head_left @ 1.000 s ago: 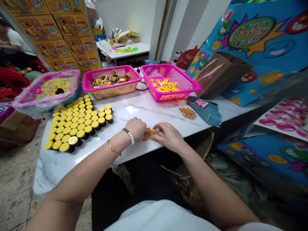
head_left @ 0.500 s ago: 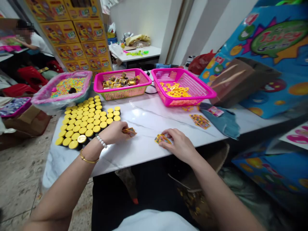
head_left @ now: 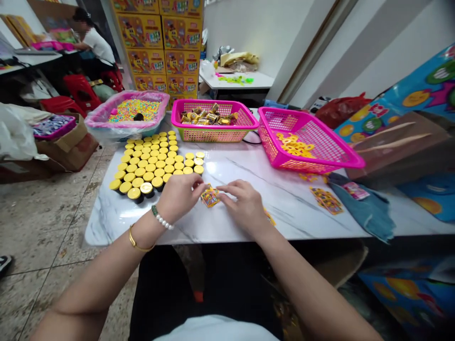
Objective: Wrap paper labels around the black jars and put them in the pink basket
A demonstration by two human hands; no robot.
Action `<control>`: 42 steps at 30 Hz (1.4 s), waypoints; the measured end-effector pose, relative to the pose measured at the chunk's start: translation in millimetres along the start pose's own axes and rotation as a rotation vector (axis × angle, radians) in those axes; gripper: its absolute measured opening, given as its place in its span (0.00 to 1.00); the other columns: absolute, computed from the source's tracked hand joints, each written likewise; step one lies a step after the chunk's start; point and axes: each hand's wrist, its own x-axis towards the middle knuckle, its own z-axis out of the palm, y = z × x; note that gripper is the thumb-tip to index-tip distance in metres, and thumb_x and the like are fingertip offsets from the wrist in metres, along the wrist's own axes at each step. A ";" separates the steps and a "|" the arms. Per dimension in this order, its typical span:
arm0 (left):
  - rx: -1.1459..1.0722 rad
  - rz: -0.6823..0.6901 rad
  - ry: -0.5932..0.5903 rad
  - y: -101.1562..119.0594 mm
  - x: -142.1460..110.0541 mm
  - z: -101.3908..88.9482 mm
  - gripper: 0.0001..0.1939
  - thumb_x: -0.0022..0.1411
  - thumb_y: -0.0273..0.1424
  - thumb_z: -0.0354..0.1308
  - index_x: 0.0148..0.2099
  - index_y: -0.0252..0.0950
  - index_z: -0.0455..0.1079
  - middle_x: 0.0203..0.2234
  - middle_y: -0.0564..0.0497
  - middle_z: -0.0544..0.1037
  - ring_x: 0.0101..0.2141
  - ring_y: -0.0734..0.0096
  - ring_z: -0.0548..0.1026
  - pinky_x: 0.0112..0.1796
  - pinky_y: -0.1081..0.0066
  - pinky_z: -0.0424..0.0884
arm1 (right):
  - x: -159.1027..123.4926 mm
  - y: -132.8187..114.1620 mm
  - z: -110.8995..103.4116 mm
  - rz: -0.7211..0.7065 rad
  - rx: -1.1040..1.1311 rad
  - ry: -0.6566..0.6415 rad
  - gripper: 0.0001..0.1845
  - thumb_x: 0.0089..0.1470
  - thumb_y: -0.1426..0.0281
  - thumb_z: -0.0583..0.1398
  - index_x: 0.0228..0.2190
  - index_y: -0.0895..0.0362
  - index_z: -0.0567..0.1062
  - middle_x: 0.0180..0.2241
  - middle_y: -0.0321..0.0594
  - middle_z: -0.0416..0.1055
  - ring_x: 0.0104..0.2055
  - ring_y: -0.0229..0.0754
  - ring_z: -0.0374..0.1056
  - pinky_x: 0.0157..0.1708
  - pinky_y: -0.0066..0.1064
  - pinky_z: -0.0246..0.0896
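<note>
The small printed cards (head_left: 210, 197) are between the two hands, above the middle stretch of the surface (head_left: 227, 229), near its front edge. Their print is too small to read, and overlap hides their number. The left hand (head_left: 180, 198) has its thumb and forefinger nearly closed, pinching the cards at their left side; its other fingers curl out of sight. The right hand (head_left: 244, 203) is partly open, thumb and forefinger close together at the cards' right side; whether it grips or only touches them I cannot tell. Behind the right wrist, more cards (head_left: 270, 217) show only as a sliver.

A loose card pile (head_left: 327, 200) lies further right, beside a blue cloth (head_left: 369, 208) near the front edge. Yellow-capped tubs (head_left: 149, 166) crowd the left end of the surface, the left forearm and hand coming close to the nearest ones; the rear rows' black sides are mostly hidden. Toward the back edge stand a basket of wrapped pieces (head_left: 209, 135) and a basket of yellow rings (head_left: 305, 163), whose lower contents its front wall partly screens. The blue printed box (head_left: 419, 99) is cut off at the right.
</note>
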 end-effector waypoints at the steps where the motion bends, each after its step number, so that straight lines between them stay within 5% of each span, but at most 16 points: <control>1: -0.085 -0.004 0.019 -1.6 5.8 -3.6 0.08 0.62 0.34 0.61 0.32 0.36 0.76 0.24 0.51 0.80 0.24 0.72 0.74 0.31 0.72 0.68 | 7.1 -3.2 10.6 -0.008 -0.023 -0.071 0.05 0.54 0.71 0.66 0.33 0.51 0.83 0.33 0.41 0.77 0.39 0.48 0.71 0.42 0.39 0.66; 6: -0.490 -0.171 0.084 -19.7 17.9 -3.2 0.13 0.60 0.38 0.59 0.28 0.36 0.73 0.18 0.55 0.75 0.17 0.78 0.66 0.24 0.75 0.63 | 14.1 0.1 34.4 -0.043 -0.100 -0.203 0.08 0.52 0.73 0.66 0.23 0.53 0.79 0.28 0.40 0.76 0.35 0.47 0.68 0.39 0.40 0.64; 13: -0.526 -0.197 0.049 -29.0 3.6 7.9 0.21 0.59 0.48 0.58 0.27 0.35 0.74 0.21 0.52 0.76 0.22 0.75 0.69 0.24 0.76 0.62 | 26.4 -16.2 17.6 -0.193 -0.032 0.111 0.09 0.59 0.68 0.61 0.27 0.53 0.78 0.26 0.39 0.72 0.35 0.46 0.67 0.39 0.40 0.64; 19: -0.701 -0.295 0.013 -33.9 9.7 -0.8 0.22 0.58 0.50 0.57 0.27 0.35 0.72 0.17 0.54 0.72 0.17 0.77 0.66 0.21 0.76 0.62 | 39.2 -1.9 20.9 -0.200 -0.059 -0.204 0.05 0.53 0.72 0.64 0.33 0.53 0.81 0.31 0.40 0.75 0.37 0.47 0.69 0.41 0.39 0.64; 22: -0.704 -0.290 -0.035 -34.9 10.0 0.6 0.21 0.58 0.48 0.58 0.26 0.35 0.71 0.13 0.55 0.69 0.16 0.77 0.66 0.20 0.76 0.60 | 25.7 10.0 26.4 -0.127 -0.058 -0.237 0.05 0.53 0.73 0.64 0.28 0.52 0.80 0.29 0.39 0.75 0.36 0.46 0.69 0.40 0.38 0.65; 28: -0.632 -0.315 -0.027 -33.3 7.6 6.2 0.22 0.58 0.49 0.57 0.24 0.35 0.69 0.17 0.53 0.73 0.16 0.77 0.66 0.20 0.76 0.60 | 20.2 -0.9 22.0 -0.172 -0.045 -0.014 0.10 0.57 0.72 0.61 0.24 0.53 0.75 0.27 0.40 0.73 0.35 0.47 0.67 0.39 0.40 0.63; 31: -0.679 -0.287 -0.024 -30.8 7.4 1.8 0.23 0.58 0.51 0.57 0.26 0.35 0.72 0.17 0.53 0.72 0.18 0.77 0.66 0.21 0.75 0.60 | 35.4 -20.8 11.9 -0.223 -0.088 0.147 0.11 0.60 0.67 0.59 0.25 0.53 0.76 0.27 0.41 0.72 0.36 0.47 0.66 0.42 0.42 0.62; 35: -0.848 -0.234 0.041 -28.7 9.6 -10.2 0.19 0.56 0.47 0.62 0.29 0.35 0.72 0.19 0.54 0.72 0.19 0.78 0.66 0.21 0.76 0.61 | 63.6 -48.0 11.1 -0.277 -0.010 0.165 0.10 0.60 0.64 0.59 0.28 0.52 0.77 0.30 0.41 0.72 0.39 0.48 0.68 0.46 0.44 0.61; 37: -0.884 -0.247 0.120 -29.7 11.4 -15.0 0.16 0.56 0.44 0.63 0.28 0.35 0.71 0.19 0.55 0.72 0.19 0.78 0.65 0.21 0.76 0.61 | 76.2 -54.1 19.2 -0.201 0.179 0.146 0.08 0.58 0.62 0.61 0.35 0.53 0.77 0.34 0.41 0.73 0.40 0.47 0.69 0.44 0.41 0.64; 39: -0.866 -0.268 0.164 -31.8 12.8 -16.6 0.15 0.57 0.42 0.62 0.27 0.35 0.70 0.18 0.56 0.70 0.19 0.78 0.65 0.21 0.76 0.60 | 84.9 -53.2 30.8 -0.044 0.435 0.053 0.16 0.54 0.57 0.63 0.39 0.55 0.76 0.34 0.41 0.73 0.36 0.44 0.69 0.36 0.36 0.65; 42: -0.751 -0.268 0.168 -34.7 13.0 -12.6 0.14 0.58 0.38 0.60 0.26 0.35 0.71 0.17 0.55 0.70 0.20 0.77 0.65 0.22 0.75 0.61 | 88.5 -43.9 47.6 0.231 0.759 -0.168 0.24 0.52 0.47 0.61 0.30 0.57 0.75 0.23 0.36 0.69 0.23 0.37 0.62 0.23 0.28 0.56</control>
